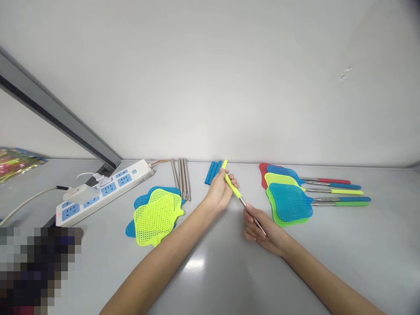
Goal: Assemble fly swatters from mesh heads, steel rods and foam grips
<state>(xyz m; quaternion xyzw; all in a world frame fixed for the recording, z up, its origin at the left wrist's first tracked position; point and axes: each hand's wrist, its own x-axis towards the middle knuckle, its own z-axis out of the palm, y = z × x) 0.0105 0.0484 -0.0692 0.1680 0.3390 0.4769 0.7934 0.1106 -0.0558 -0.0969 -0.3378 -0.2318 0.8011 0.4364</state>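
My left hand is closed around a yellow grip sleeve, which is on one end of a shiny metal rod. The rod slants down to my right hand, whose fingers are wrapped around its bare lower part. Just behind my left hand lie several blue grip sleeves. A second bit of yellow sleeve shows beside them, partly hidden by my fingers. To the left of my left hand are several loose metal rods and a pile of yellow and blue fly swatter heads.
Several complete fly swatters in red, blue, yellow and green lie at the right, handles pointing right. A white power strip with plugs and cables lies at the left. A plastic bag sits far left. A wall rises behind the table.
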